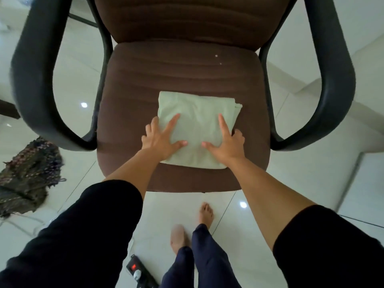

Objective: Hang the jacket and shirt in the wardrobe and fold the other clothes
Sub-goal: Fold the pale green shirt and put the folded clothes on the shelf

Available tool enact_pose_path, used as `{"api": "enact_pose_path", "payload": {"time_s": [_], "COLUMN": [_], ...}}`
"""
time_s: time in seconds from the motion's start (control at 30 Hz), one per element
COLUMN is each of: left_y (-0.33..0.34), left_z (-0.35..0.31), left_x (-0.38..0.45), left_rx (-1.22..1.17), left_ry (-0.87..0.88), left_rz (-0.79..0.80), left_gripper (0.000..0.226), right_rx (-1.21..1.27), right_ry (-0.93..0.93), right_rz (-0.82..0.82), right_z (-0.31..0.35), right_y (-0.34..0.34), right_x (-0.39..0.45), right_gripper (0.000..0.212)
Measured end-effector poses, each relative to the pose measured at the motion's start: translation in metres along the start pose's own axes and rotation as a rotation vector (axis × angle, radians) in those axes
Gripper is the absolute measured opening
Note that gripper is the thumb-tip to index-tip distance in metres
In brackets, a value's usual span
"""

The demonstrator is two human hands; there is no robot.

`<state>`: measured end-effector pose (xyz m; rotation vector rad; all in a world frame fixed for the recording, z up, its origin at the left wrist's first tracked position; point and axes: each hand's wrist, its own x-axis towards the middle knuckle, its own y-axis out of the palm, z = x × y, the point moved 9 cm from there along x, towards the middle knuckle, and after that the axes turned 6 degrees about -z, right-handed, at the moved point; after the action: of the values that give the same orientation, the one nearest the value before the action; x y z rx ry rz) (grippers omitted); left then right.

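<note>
A folded pale green garment (197,125) is lying on the brown fabric seat (178,71) of an office chair, near the front edge of the seat, and it is being pressed flat by both hands. What kind of garment it is cannot be told, because it is folded into a neat rectangle.

The left hand (160,140) is being laid on the left near part of the garment. Its fingers (173,120) are spread and mostly straight: the index finger is pointing forward over the cloth, the thumb is stretched to the right along the cloth, and the other fingers are hanging over the left edge of the fold, touching the seat. Nothing is being gripped by it.

The right hand (225,143) is being laid on the right near part of the garment in a mirrored way. Its index finger is pointing forward on the cloth, its thumb is stretched to the left, almost meeting the left thumb, and the remaining fingers are curled at the right edge of the fold. Whether this edge is being pinched by them cannot be told.

Beyond the fingertips the rest of the garment and the bare seat are lying, then the brown backrest (187,17). Black armrests (39,84) are standing well apart on both sides of the hands. Left of the left hand, on the white tiled floor (239,235), a dark patterned cloth (27,179) is lying crumpled. Behind the hands, near the bare feet, a black power strip (139,271) is lying on the floor.
</note>
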<state>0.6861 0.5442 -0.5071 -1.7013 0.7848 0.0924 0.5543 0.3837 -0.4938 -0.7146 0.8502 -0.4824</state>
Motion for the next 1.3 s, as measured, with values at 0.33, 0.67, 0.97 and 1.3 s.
{"api": "enact_pose_path", "payload": {"time_s": [0.33, 0.67, 0.97, 1.3], "left_y": [0.004, -0.142, -0.245, -0.256], "left_z": [-0.022, -0.122, -0.253, -0.398], "left_x": [0.029, -0.005, -0.081, -0.248], "left_rx": [-0.271, -0.045, -0.044, 0.051], "left_ry": [0.037, 0.166, 0.486, 1.023], "left_rz": [0.018, -0.042, -0.114, -0.05], "left_gripper": [0.09, 0.096, 0.098, 0.1], "right_rx": [0.169, 0.328, 0.393, 0.374], "right_ry": [-0.131, -0.188, -0.204, 0.013], "right_rz": [0.048, -0.107, -0.439, -0.902], "right_z": [0.014, 0.057, 0.06, -0.029], "right_y": [0.011, -0.128, -0.283, -0.388], "right_x": [0.029, -0.021, -0.108, -0.3], "right_gripper": [0.087, 0.07, 0.07, 0.072]}}
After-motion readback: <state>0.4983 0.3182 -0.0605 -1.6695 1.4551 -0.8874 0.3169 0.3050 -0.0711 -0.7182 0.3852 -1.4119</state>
